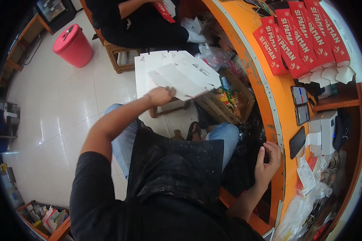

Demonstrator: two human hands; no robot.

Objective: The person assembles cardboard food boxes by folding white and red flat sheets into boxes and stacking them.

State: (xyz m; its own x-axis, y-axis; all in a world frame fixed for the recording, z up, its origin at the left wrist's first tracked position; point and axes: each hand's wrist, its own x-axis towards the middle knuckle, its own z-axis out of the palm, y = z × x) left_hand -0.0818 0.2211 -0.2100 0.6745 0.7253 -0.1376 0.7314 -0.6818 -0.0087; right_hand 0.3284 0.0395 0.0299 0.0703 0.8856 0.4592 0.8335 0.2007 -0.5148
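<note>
My left hand [161, 96] is closed on the near edge of a flat white cardboard box blank [177, 78]. That blank lies over more flat white blanks [147, 68], stacked on a stool in front of my knees. My right hand [268, 162] rests by the edge of the orange counter [278, 108], its fingers loosely curled and the thumb apart. Nothing shows in it. The closest thing to it on the counter is a dark phone [297, 142].
Several red-and-white folded boxes [297, 44] stand on the counter's far end. Two lit phones [300, 105] and a white printer [323, 132] sit nearer. An open carton [233, 100] lies under the counter. Opposite, a seated person [136, 28] holds a red box. A pink lidded bin [74, 46] stands left.
</note>
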